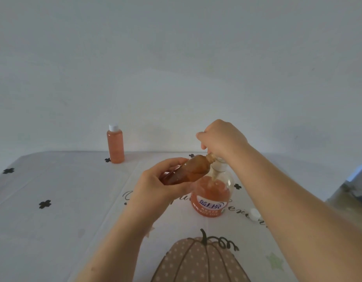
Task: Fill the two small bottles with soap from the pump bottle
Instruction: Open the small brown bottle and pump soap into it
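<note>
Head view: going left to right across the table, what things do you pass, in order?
Capped small bottle → left hand → tilted small bottle → pump bottle → loose white cap. Right hand left out: it overlaps the pump bottle.

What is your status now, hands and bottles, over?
Left hand holds open small bottle tilted, mouth at pump bottle; right hand grips its top. Far left, second small bottle capped, filled. Loose white cap by right forearm, nothing blocking.
</note>
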`<state>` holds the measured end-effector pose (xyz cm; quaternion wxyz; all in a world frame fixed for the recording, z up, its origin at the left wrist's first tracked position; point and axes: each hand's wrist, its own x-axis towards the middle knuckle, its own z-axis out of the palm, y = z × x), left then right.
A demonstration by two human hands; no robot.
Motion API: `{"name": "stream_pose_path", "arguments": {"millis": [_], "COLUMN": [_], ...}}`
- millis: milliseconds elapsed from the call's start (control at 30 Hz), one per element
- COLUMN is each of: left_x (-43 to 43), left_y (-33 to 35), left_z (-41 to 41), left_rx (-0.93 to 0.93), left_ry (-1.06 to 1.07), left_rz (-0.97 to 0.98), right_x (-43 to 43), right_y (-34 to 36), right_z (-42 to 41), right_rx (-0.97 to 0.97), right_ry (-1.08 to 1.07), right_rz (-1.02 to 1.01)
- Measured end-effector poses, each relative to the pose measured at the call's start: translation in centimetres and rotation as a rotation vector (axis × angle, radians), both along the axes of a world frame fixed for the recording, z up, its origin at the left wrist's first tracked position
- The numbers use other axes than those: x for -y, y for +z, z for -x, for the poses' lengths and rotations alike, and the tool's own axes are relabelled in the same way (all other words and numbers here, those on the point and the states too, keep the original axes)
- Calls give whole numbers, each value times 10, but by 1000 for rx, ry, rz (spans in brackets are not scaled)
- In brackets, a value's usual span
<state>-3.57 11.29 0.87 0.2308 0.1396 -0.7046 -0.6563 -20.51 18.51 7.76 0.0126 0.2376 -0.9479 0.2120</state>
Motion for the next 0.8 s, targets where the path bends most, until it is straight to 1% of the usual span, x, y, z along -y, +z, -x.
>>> {"name": "stream_pose_path", "arguments": {"millis": [200, 367, 533, 800], "left_x": [-1, -2, -4, -2], "left_y": [2, 5, 7, 5], "left_z": [-2, -4, -4, -4], "left_rx": [-8, -22, -31, -52], "left_ry": [-9, -20, -20, -11], "left_rz": [1, -20, -59, -58], "right_x": [-2, -5, -4, -4], "right_y": [6, 16, 21, 20], "right_z": [-4, -9, -12, -11], "right_rx": [4, -39, -116, -49], "right_ry": [-13, -12, -10, -21], "right_rz": [8, 4, -58, -49]}}
